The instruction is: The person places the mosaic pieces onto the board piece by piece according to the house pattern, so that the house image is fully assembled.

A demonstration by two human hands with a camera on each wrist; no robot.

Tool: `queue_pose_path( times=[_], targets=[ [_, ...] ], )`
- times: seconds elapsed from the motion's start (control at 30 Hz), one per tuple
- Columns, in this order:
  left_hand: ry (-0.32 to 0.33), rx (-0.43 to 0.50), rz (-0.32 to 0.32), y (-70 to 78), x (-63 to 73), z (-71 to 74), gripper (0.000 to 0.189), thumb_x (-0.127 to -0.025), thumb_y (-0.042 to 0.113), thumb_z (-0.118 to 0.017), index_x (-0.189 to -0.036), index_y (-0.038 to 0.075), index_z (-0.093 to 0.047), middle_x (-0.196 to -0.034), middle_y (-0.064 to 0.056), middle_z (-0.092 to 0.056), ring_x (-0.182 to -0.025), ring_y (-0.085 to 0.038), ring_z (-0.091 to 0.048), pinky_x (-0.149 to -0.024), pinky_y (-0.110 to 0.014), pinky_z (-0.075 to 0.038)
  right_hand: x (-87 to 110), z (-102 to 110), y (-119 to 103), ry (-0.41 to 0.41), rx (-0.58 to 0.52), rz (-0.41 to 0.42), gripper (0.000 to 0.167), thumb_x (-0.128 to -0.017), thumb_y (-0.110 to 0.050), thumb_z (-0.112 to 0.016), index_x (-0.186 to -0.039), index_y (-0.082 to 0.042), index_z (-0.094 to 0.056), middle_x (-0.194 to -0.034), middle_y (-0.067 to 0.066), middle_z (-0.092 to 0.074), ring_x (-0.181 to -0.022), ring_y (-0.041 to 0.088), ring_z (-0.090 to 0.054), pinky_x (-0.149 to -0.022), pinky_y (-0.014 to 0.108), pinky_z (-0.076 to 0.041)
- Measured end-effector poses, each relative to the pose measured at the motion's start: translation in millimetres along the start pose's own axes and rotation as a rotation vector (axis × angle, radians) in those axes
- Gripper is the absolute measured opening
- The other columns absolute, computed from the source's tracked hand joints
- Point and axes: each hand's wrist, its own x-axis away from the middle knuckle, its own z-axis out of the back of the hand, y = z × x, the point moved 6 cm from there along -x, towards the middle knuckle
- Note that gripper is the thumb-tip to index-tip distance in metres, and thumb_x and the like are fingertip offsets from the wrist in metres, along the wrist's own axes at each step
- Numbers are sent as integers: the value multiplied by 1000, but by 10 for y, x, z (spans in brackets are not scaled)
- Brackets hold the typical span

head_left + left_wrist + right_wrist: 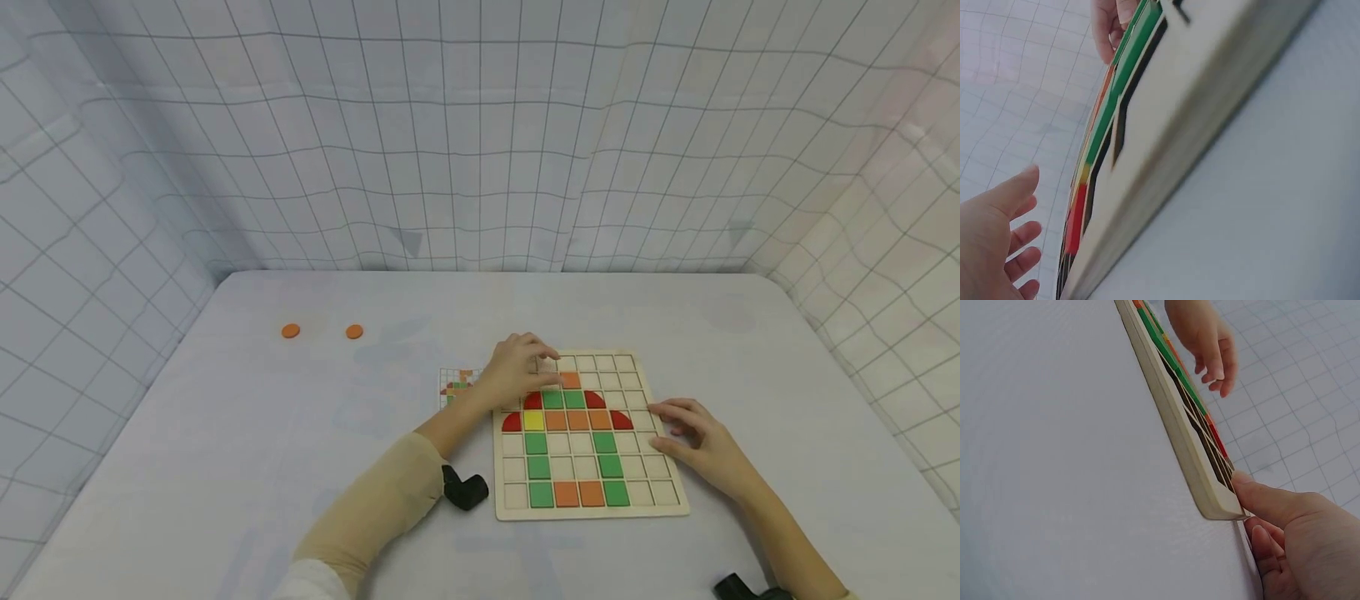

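Observation:
A wooden grid board lies flat on the white-covered table, some of its cells filled with coloured tiles. My left hand is over its upper left part, thumb and fingers spread apart with nothing between them. The left thumb tip is close to an orange square tile. Green squares, red rounded pieces and one yellow square fill other cells. At the board's right edge, my right hand rests thumb and index fingertips; its thumb lies straight along the corner in the right wrist view.
Two orange discs lie at the back left of the table. Partly behind my left forearm is a small card printed with a coloured grid pattern. Grid-patterned white curtains surround the table.

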Motion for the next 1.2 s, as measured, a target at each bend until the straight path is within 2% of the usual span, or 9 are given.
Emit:
queue_pose_path(
  times=[0.13, 0.23, 0.4, 0.63, 0.87, 1.07, 1.2],
  targets=[
    [51, -17, 27, -113, 65, 237, 35, -82, 34, -67, -109, 12, -65, -103, -4, -56, -95, -21, -46, -87, -43, -32, 4, 9, -54, 0, -7, 2, 41, -76, 2, -70, -115, 5, -58, -113, 13, -50, -83, 10, -49, -73, 11, -37],
    [103, -30, 62, -266, 138, 432, 35, -82, 33, -67, -110, 11, -64, -103, -6, -57, -98, -23, -45, -90, -47, -30, 2, 5, -43, 2, -5, 0, 41, -76, 2, -70, -115, 4, -58, -113, 13, -50, -83, 10, -49, -73, 11, -37],
    [201, -102, 120, -541, 300, 766, 34, -83, 31, -67, -110, 10, -64, -105, -8, -58, -100, -27, -47, -90, -51, -30, 4, 0, -24, -2, -8, -8, 41, -76, 1, -70, -116, 4, -58, -114, 13, -50, -84, 10, -50, -74, 11, -37],
    [317, -110, 215, -916, 564, 1159, 34, -81, 27, -69, -109, 8, -64, -104, -11, -58, -102, -31, -45, -90, -52, -27, 3, 5, -34, -2, -21, -5, 42, -76, 1, -70, -116, 4, -58, -114, 14, -50, -87, 8, -51, -75, 10, -38],
    [386, -110, 321, -1271, 888, 1420, 36, -81, 25, -69, -111, 6, -62, -107, -14, -55, -97, -32, -43, -88, -53, -24, 2, 5, -31, 2, -9, -2, 41, -76, 2, -70, -115, 5, -58, -113, 14, -50, -86, 9, -50, -74, 10, -39],
    [484, -118, 347, -1490, 1128, 1624, 35, -81, 21, -69, -109, 2, -62, -107, -19, -53, -97, -40, -42, -89, -58, -21, 7, -23, 139, 10, 7, 0, 43, -75, 0, -71, -116, 1, -59, -114, 11, -50, -87, 5, -49, -75, 9, -38],
    [514, -130, 364, -1584, 1249, 1709, 34, -81, 20, -69, -108, 0, -62, -106, -21, -53, -101, -42, -41, -89, -60, -22, 11, -38, 261, 8, 6, -7, 44, -76, -5, -72, -118, -4, -59, -115, 6, -50, -88, 2, -48, -75, 8, -37]
  ],
)
